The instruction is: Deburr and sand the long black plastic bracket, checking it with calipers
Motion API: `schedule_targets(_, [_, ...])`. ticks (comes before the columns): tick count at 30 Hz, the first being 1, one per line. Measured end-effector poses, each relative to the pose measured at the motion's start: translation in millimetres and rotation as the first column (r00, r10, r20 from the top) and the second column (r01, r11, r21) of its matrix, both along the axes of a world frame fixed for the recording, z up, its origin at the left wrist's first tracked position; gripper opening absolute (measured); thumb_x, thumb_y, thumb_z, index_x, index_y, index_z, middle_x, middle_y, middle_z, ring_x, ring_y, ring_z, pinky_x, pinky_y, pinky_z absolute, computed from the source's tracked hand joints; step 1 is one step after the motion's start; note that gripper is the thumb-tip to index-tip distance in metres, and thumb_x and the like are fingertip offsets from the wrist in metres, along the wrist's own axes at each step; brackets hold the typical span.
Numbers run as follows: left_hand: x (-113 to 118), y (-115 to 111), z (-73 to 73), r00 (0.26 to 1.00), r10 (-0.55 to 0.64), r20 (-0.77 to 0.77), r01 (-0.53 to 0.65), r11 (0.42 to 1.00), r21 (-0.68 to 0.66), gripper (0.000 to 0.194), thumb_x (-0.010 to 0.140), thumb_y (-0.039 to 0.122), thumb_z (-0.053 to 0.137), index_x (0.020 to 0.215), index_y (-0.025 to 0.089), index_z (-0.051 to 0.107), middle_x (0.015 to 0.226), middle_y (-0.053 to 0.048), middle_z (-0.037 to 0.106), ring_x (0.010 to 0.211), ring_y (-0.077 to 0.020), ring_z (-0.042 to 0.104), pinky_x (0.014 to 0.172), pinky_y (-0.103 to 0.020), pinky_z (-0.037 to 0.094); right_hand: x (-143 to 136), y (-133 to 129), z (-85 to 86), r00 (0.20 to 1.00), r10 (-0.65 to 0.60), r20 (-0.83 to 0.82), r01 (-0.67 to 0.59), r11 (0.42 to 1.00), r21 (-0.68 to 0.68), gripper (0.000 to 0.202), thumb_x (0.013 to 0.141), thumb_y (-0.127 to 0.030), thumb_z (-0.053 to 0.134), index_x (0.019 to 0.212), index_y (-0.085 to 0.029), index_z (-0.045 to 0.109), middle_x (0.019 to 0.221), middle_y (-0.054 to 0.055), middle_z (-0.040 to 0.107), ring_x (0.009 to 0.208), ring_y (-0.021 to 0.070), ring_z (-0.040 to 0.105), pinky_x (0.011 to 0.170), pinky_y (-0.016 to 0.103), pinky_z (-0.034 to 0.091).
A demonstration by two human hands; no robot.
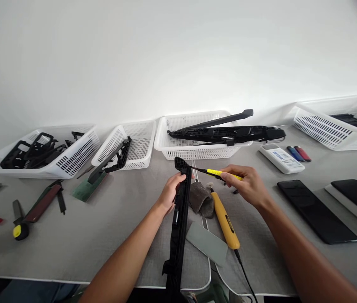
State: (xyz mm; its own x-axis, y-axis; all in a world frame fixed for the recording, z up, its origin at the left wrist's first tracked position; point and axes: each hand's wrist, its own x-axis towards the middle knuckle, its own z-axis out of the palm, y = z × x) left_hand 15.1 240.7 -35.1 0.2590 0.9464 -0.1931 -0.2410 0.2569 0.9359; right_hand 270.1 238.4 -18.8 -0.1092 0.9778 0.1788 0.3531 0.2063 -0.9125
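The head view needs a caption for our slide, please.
Left hand holding a black part, right hand holding a yellow-handled tool at its end.

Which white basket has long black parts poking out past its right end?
The third white basket from the left: its long black parts extend past its right rim. In the small basket to its left, the black piece overhangs the front-left side.

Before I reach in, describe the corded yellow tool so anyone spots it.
From the white basket of long black parts, come down the table to the pale rectangular piece. The corded yellow tool lies right of it, thick, with a black cable, unlike the slim yellow tool in the right hand.
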Motion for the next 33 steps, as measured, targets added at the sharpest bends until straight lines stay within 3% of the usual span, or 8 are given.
schedule_targets(14, [-0.8,-0.3,-0.3,1.0,-0.003,0.013,0.003,1.0,-0.013,0.045,0.079,0.053,0.074,0.098,0.012,0.078,0.058,0.003,0.054,0.05,-0.0107,0.045,0.049,-0.026,0.029,-1.5,-1.2,1.5,1.0,-0.029,0.01,0.029,0.999,0.025,0.049,0.09,-0.066,0.07,0.089,-0.018,0.083,0.065,0.002,0.06,0.061,0.0161,0.048,0.054,0.028,0.034])
schedule_targets(33, [-1.2,-0.1,-0.8,1.0,0.009,0.004,-0.009,1.0,0.001,0.042,0.079,0.052,0.074,0.096,0.013,0.078,0.061,0.002,0.055,0.053,-0.0117,0.045,0.052,-0.027,0.03,2.5,-0.8,4.2,1.0,0.006,0.011,-0.006,1.0,-0.026,0.053,0.087,-0.07,0.07,0.079,-0.018,0.078,0.06,0.001,0.058,0.057,0.0155,0.048,0.05,0.028,0.036])
